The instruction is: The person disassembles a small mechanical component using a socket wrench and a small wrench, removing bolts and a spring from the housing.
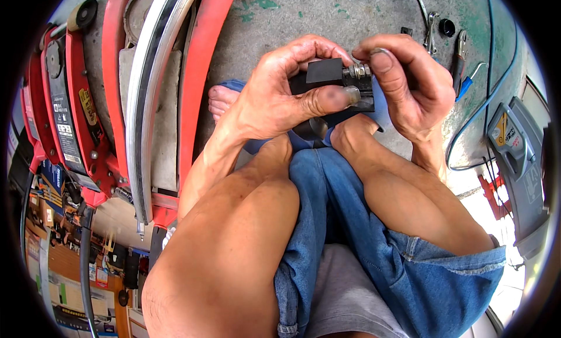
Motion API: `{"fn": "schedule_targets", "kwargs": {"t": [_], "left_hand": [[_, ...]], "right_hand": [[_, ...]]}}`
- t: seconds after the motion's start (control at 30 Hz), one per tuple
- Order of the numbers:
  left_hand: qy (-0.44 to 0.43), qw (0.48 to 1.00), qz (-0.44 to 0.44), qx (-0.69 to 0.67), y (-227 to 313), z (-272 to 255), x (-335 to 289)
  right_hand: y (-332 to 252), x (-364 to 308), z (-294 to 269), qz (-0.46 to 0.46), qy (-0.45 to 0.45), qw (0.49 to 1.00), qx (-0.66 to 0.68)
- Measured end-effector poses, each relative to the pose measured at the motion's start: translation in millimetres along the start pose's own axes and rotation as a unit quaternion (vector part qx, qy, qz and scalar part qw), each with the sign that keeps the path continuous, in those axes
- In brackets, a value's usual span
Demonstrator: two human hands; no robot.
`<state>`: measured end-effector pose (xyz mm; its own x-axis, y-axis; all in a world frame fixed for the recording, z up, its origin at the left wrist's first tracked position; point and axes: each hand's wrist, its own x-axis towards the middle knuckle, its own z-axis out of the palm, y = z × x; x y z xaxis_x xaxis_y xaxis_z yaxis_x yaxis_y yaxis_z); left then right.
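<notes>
Concrete floor [327, 14], grey with flecks of green paint, carries everything in view. Along its left edge stand red metal stands [70, 104], side by side, and just to their right a red frame [198, 75] holds a silver wheel rim [152, 87] that runs from the top edge down toward the person's knee. A black hose [85, 268] hangs near the lower left corner, beside shelves of small goods too blurred to tell apart.

At the middle, above the bare knees and blue denim shorts [350, 233], the left hand [274, 98] is clamped on a small black block [324, 72]: its fingers [315, 46] curl over the top and the thumb presses along the lower side. A silver bolt with a nut [359, 70] sticks out of the block's right end. The right hand [409, 87] meets it there, its fingers [383, 60] pinched together on the bolt's end, thumb tip touching the metal. The block is held up off the floor, between the two hands, with a bare foot [222, 101] showing below the left wrist.

Toward the top right corner of the floor lie silver wrenches [429, 22], a black round cap [447, 27] and pliers with blue grips [461, 69], near each other. A blue cable [497, 87] curves past them toward a grey machine [520, 157] at the right edge.
</notes>
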<state>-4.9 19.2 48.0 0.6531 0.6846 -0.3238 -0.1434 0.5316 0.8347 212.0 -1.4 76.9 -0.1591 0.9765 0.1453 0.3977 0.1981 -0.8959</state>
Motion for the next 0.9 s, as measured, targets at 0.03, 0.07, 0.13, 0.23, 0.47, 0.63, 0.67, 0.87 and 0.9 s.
{"fn": "schedule_targets", "kwargs": {"t": [0.03,0.07,0.13,0.23,0.47,0.63,0.67,0.87,0.9], "left_hand": [[-0.001,1.0,0.001,0.0,0,0,1],[-0.01,1.0,-0.009,-0.013,0,1,1],[-0.018,0.999,-0.019,-0.026,-2,1,1],[0.001,0.999,0.013,-0.047,-5,0,0],[0.006,1.0,0.02,-0.017,-3,-3,-3],[0.002,1.0,0.023,-0.004,-5,-2,-1],[0.002,1.0,0.027,0.002,-6,-3,-2],[0.002,0.999,0.04,0.011,-8,-3,-2],[0.005,0.999,0.053,0.005,-9,-3,-2]], "right_hand": [[-3,-2,0,0.037,0.019,0.999,0.033],[-5,-2,-1,0.073,0.037,0.994,0.066],[0,1,-8,0.045,0.011,0.995,0.086],[-3,1,-11,0.04,-0.023,0.989,0.139],[-3,2,-10,0.078,-0.055,0.985,0.144],[-7,5,-9,0.064,-0.049,0.992,0.099],[-6,5,-9,0.054,-0.052,0.995,0.067],[-1,4,-7,0.048,-0.059,0.993,0.09],[-3,4,-7,0.047,-0.059,0.993,0.091]]}}
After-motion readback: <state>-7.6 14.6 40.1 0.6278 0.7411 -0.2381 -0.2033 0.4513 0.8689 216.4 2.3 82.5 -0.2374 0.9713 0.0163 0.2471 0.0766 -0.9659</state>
